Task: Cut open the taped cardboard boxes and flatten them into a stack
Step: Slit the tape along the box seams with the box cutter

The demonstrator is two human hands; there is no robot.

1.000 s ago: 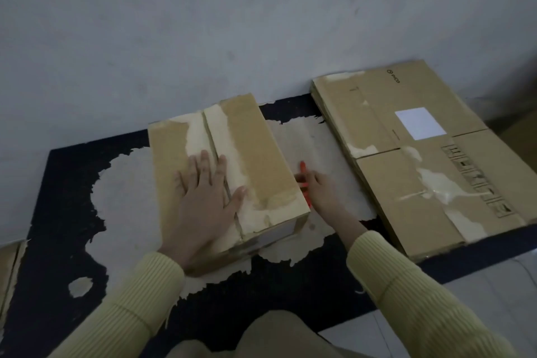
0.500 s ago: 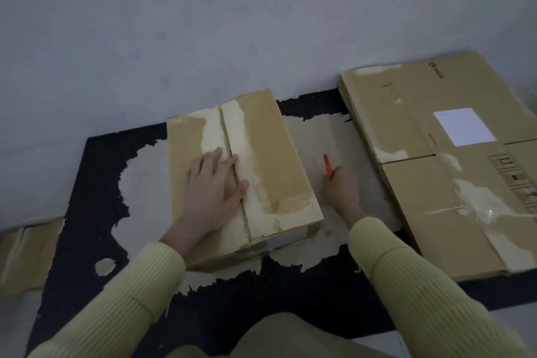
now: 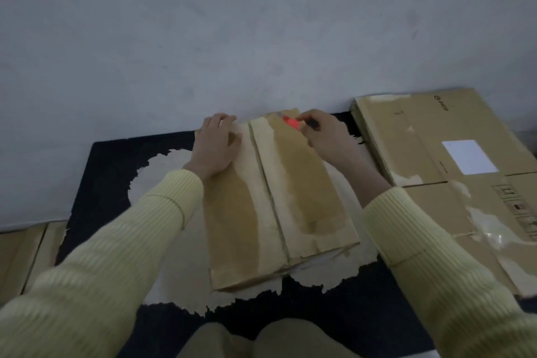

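1. Cardboard box (image 3: 302, 200) sits closed on a black mat (image 3: 107, 171) on the floor, lengthwise away from the person, far end near the grey wall (image 3: 261, 23).
2. Centre seam (image 3: 271, 197) runs the full length of the box top, with pale torn-tape patches on both sides of it.
3. Left hand (image 3: 216, 145) lies palm down on the far left part of the box top, fingers spread loosely and reaching the far edge. Blurred, so cannot tell if the tips hook over it.
4. Right hand (image 3: 322, 134) grips a red cutter (image 3: 290, 122), fingers curled round the handle.
5. Cutter tip points left, at the far end of the box just right of the seam. Blade contact unclear because of blur.
6. Pale torn paper patch (image 3: 162, 171) lies on the mat under and around the box.
7. Flattened boxes (image 3: 430, 136) lie stacked to the right, just beside the box and apart from it. The top sheet carries a white label (image 3: 469, 156) and torn tape marks.
8. More flat cardboard (image 3: 20, 256) lies at the left edge, off the mat.
9. Both arms are in yellow ribbed sleeves (image 3: 116, 256).
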